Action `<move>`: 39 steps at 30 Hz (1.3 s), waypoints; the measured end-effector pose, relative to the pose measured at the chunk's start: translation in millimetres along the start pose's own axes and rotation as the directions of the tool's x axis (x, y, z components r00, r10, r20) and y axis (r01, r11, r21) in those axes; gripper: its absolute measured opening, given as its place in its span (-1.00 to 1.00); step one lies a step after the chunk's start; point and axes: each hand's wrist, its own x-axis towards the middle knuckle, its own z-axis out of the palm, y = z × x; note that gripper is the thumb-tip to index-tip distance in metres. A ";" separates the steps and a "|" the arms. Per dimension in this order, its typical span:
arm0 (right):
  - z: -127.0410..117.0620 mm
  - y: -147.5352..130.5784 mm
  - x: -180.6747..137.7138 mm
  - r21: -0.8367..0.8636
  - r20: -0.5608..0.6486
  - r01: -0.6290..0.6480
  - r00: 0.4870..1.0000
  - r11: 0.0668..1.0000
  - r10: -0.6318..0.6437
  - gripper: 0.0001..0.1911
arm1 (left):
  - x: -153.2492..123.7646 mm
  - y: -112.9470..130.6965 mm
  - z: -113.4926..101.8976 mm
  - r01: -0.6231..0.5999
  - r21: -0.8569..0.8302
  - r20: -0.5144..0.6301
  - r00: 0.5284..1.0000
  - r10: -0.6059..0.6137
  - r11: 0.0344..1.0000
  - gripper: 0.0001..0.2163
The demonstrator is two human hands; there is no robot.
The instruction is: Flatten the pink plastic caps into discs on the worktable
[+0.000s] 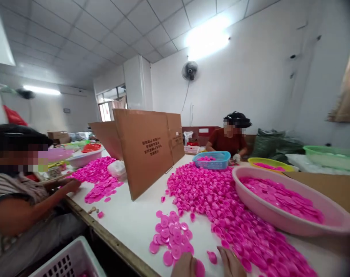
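Observation:
At the bottom edge, my left hand [184, 265] is closed with a flat pink plastic disc [200, 268] at its fingertips. Just behind it lies a loose pile of round pink discs [170, 234] on the white tabletop [140, 227]. My right hand [231, 263] is open, fingers stretched forward, with nothing visible in it; its lower part is cut off. Between the two hands rests a single small pink cup-shaped piece [212, 257]. A large heap of such pink cup-shaped pieces [203, 188] spreads behind and to the right of my right hand.
A pink basin [296, 227] of discs stands at right, a blue basket [225, 163] and yellow basin [290, 168] behind. An upright cardboard sheet [151, 154] divides the table. One person [19, 207] sits left, another [229, 140] across. A white crate [77, 254] is lower left.

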 end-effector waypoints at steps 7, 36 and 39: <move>-11.8 -34.2 -4.5 0.093 -0.064 -0.053 0.996 0.994 0.059 -0.53 | 6.7 47.1 -33.0 -0.225 0.044 -0.149 0.962 0.229 0.973 -0.63; -5.3 -40.7 33.8 -0.006 0.528 -0.682 0.619 0.731 0.582 -0.81 | 73.1 81.3 16.6 -0.134 0.419 -0.042 0.985 0.166 0.898 -0.82; -8.3 -39.8 39.3 -0.087 0.561 -0.691 0.561 0.717 0.608 -0.80 | 81.5 86.3 26.2 -0.107 0.508 -0.090 0.980 0.176 0.855 -0.86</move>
